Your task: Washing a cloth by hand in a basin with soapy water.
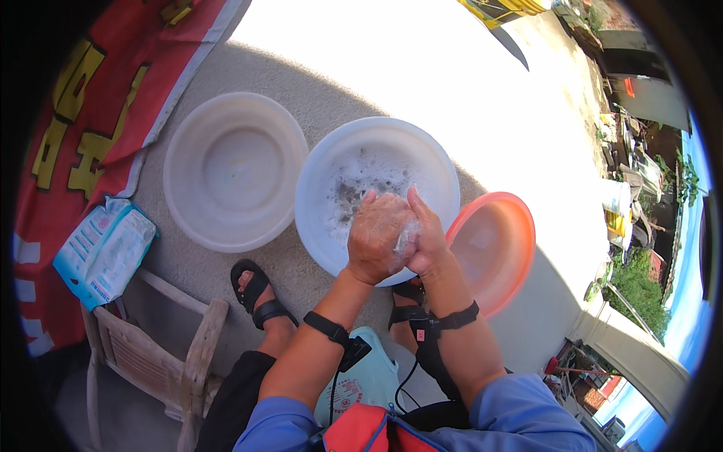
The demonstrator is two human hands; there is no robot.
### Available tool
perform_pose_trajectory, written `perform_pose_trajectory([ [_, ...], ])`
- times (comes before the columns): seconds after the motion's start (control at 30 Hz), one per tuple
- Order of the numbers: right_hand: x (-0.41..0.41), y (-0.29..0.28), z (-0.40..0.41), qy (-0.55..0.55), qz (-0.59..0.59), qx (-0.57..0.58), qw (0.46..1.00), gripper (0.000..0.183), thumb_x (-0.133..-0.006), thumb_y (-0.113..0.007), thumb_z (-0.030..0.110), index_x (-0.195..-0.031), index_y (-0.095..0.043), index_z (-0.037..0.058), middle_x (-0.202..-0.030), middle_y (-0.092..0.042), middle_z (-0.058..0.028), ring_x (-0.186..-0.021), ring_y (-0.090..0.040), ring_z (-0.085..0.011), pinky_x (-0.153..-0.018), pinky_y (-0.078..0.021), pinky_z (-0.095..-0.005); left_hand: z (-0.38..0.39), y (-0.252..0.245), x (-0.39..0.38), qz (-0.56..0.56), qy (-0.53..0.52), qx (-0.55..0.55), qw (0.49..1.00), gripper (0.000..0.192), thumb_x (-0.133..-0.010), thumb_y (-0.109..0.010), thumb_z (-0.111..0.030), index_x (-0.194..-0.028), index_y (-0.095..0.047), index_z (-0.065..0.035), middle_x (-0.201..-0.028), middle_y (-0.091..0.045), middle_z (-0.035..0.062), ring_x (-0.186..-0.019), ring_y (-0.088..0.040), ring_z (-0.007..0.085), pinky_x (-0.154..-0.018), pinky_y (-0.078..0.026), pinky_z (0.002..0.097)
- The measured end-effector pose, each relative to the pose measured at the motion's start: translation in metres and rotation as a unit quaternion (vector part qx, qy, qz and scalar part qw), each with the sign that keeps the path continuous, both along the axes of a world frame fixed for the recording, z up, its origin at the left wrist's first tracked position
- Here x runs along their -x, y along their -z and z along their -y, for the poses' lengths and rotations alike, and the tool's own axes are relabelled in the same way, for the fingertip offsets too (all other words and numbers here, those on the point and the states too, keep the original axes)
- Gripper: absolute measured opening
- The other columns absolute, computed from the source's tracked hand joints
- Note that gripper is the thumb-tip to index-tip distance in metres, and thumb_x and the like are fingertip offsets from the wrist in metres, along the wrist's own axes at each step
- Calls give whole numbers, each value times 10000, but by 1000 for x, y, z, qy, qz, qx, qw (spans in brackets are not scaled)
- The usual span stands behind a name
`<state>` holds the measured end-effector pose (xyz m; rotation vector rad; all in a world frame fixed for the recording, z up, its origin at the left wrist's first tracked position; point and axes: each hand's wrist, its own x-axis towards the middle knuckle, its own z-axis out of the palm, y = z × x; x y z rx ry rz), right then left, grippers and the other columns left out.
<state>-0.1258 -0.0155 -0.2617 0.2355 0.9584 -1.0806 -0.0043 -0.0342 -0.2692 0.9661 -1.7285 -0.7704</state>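
Note:
My left hand and my right hand are pressed together above the near part of a white plastic basin of sudsy water. White lather clings between them. The fingers overlap, so whether something small lies between the palms is hidden. Grey-white foam with darker gaps floats in the basin. Left of it stands a second whitish basin, with a little cloudy liquid or residue at its bottom. An orange-rimmed plastic basin leans or stands to the right, partly behind my right forearm.
A blue-and-white plastic package rests on a wooden chair at the left, beside a red banner. My sandalled feet flank the near floor. A light-blue plastic bag or container lies between my legs. A yellow bucket stands far off.

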Motion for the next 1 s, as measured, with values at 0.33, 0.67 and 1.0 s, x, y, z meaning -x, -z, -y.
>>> perform_pose_trajectory([
  [0.33,-35,29,-21,45,-211,-44,975,258,-1064,-544,304,-1097,-652,73,-986,-679,-36,-871,-657,-157,-778,-547,-310,-19,28,13,-138,-69,-335,930,171,-922,-634,-160,-903,-701,-4,-887,-710,144,-758,-676,326,-772,-536,418],
  [0.67,32,111,-35,-55,-372,-145,915,451,-1000,-598,395,-1184,-654,-13,-1118,-650,-152,-1020,-629,-264,-917,-500,-385,-35,102,18,-334,-52,-670,661,279,-1035,-572,-305,-1200,-672,-103,-1124,-662,18,-979,-577,145,-859,-442,303],
  [1.0,-11,99,-40,-526,-749,186,357,656,-795,-767,176,-1419,-563,185,-1485,-448,-201,-1331,-443,-442,-1071,-396,-535,-38,119,-16,-266,-205,-716,612,460,-1030,-588,-323,-1386,-590,-31,-1370,-603,109,-1281,-528,244,-1089,-405,375],
])
